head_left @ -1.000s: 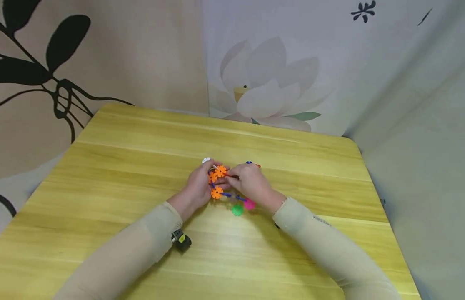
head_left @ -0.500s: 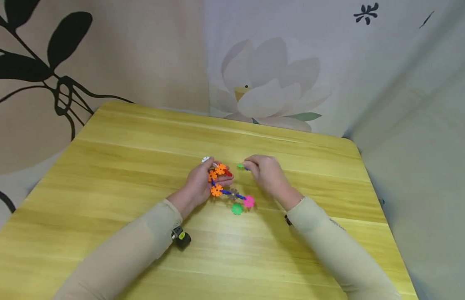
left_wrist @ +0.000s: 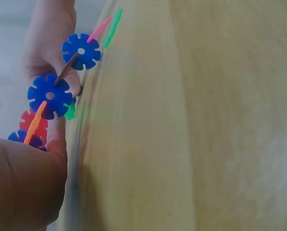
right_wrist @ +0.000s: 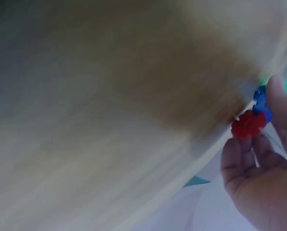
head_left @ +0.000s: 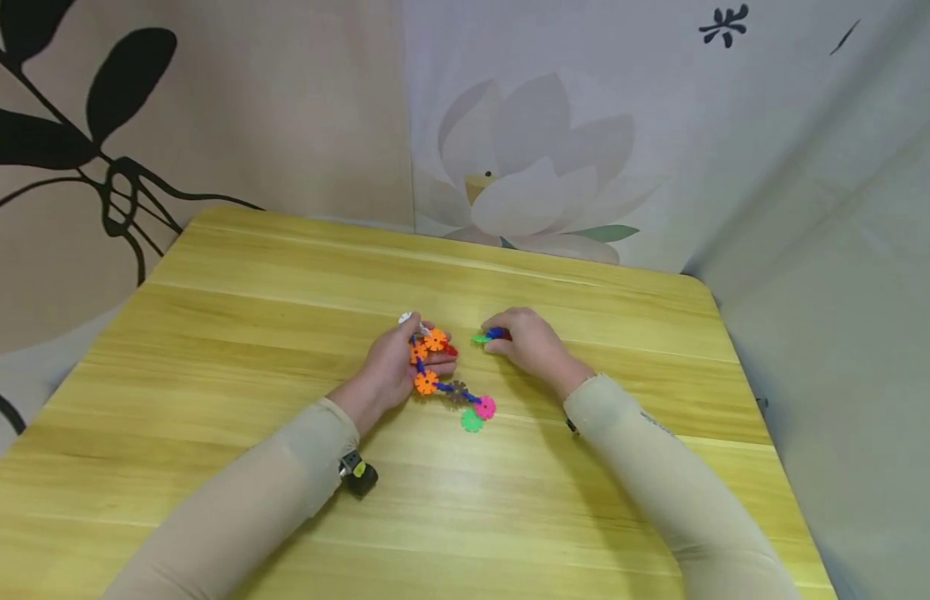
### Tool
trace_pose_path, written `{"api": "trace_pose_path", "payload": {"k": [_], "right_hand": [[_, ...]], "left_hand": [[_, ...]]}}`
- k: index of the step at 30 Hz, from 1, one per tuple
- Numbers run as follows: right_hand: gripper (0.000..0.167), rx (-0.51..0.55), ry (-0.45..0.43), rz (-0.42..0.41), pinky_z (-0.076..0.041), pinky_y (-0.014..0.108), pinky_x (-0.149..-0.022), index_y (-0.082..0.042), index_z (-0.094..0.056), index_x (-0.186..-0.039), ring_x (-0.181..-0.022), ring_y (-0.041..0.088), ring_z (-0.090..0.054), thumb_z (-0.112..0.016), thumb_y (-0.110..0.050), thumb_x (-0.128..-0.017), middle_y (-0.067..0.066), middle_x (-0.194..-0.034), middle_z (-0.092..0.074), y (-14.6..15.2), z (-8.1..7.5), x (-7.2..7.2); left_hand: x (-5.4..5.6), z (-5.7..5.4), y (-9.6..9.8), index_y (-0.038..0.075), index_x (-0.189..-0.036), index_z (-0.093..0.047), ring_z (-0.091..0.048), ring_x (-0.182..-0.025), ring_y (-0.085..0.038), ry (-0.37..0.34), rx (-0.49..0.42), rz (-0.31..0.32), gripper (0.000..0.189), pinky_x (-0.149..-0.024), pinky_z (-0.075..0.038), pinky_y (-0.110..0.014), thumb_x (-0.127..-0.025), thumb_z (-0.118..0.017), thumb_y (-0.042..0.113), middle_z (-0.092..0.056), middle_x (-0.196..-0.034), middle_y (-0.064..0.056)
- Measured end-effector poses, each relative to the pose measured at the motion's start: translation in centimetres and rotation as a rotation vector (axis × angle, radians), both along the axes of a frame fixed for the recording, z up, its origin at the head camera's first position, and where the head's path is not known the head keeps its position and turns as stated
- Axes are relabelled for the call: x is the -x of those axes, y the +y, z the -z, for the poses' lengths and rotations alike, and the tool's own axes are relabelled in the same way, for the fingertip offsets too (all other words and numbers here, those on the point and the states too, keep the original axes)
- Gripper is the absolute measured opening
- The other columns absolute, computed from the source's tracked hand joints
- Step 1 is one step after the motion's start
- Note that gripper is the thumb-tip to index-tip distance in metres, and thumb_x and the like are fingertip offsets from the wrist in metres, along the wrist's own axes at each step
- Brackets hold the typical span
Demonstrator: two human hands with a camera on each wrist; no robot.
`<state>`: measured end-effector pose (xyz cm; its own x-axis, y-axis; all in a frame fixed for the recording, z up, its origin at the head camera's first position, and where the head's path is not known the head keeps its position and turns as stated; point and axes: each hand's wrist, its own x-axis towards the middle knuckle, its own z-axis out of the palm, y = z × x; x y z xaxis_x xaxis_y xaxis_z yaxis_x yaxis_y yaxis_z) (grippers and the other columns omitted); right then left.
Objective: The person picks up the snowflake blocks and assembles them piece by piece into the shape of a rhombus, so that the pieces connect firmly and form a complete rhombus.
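Note:
My left hand (head_left: 390, 360) holds a chain of slotted plastic snowflake discs against its fingers, thumb on top. The chain has orange discs (head_left: 426, 382), a white disc (head_left: 405, 318), a red disc (head_left: 451, 351), a brown-grey disc (head_left: 457, 392) and a pink disc (head_left: 485, 407) at its low end. Blue discs (left_wrist: 59, 91) link them, seen face-on in the left wrist view. To the right, apart from the chain, my right hand (head_left: 538, 346) pinches a small cluster: a green disc (head_left: 480, 338), blue discs (head_left: 497, 332) and a red disc (right_wrist: 248, 124).
A loose-looking green disc (head_left: 472, 421) lies beside the pink one; whether they touch is unclear. Both hands work over a wooden table (head_left: 285, 292) with patterned curtains behind and at the right. A small black camera (head_left: 360, 477) sits on the left wrist.
My right hand has drawn back to the right from the chain, and its fingers have shifted, so more of the blue and red discs shows. The left hand stays nearly still with the chain.

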<state>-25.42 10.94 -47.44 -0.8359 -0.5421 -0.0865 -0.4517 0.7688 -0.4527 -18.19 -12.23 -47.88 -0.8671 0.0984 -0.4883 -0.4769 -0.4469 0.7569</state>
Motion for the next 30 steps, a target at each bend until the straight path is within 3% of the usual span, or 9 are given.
{"api": "trace_pose_path", "payload": {"k": [4,8,15,26,30], "right_hand": [[0.02,0.053,0.051,-0.03,-0.063,0.041,-0.099,-0.012,-0.082,-0.113,-0.109,0.023,-0.075,-0.081,-0.025,-0.097,0.006,-0.114,-0.081,-0.5,-0.3,-1.4],[0.016,0.116,0.128,-0.088,-0.066,0.036,-0.088,-0.012,-0.083,-0.105,-0.098,0.018,-0.077,-0.085,-0.022,-0.093,0.004,-0.106,-0.083,-1.0,-0.8,-3.3],[0.016,0.067,0.349,-0.121,-0.066,0.034,-0.083,-0.012,-0.084,-0.096,-0.089,0.018,-0.077,-0.09,-0.023,-0.086,0.003,-0.097,-0.083,-1.9,-1.0,-5.3],[0.018,0.041,0.366,-0.117,-0.066,0.033,-0.08,-0.013,-0.084,-0.094,-0.085,0.017,-0.077,-0.092,-0.026,-0.084,0.002,-0.094,-0.083,-2.1,-0.8,-5.8],[0.017,0.023,0.37,-0.129,-0.066,0.033,-0.083,-0.013,-0.084,-0.094,-0.088,0.017,-0.078,-0.091,-0.026,-0.086,0.002,-0.095,-0.083,-2.3,-0.9,-5.9]], "left_hand": [[0.0,0.0,0.0,0.004,-0.151,-0.039,-0.074,-0.11,-0.036,0.003,-0.011,0.004,0.054,-0.104,-0.062,-0.051,-0.117,-0.031,0.046,-0.058,-0.152,-0.023],[0.1,0.0,-0.1,0.004,-0.151,-0.039,-0.074,-0.106,-0.033,0.001,-0.002,-0.003,0.054,-0.104,-0.062,-0.051,-0.117,-0.031,0.045,-0.058,-0.152,-0.023],[0.0,0.0,-0.4,0.005,-0.15,-0.039,-0.076,-0.099,-0.028,-0.005,-0.019,-0.011,0.052,-0.107,-0.061,-0.051,-0.118,-0.03,0.044,-0.055,-0.154,-0.023],[-0.3,-0.1,0.0,0.004,-0.145,-0.044,-0.076,-0.093,-0.025,0.005,0.0,-0.021,0.051,-0.107,-0.06,-0.05,-0.117,-0.034,0.045,-0.058,-0.152,-0.022],[-0.4,-0.1,0.4,0.005,-0.144,-0.047,-0.076,-0.088,-0.024,0.007,0.049,-0.01,0.05,-0.106,-0.061,-0.047,-0.116,-0.039,0.046,-0.063,-0.147,-0.02]]}}
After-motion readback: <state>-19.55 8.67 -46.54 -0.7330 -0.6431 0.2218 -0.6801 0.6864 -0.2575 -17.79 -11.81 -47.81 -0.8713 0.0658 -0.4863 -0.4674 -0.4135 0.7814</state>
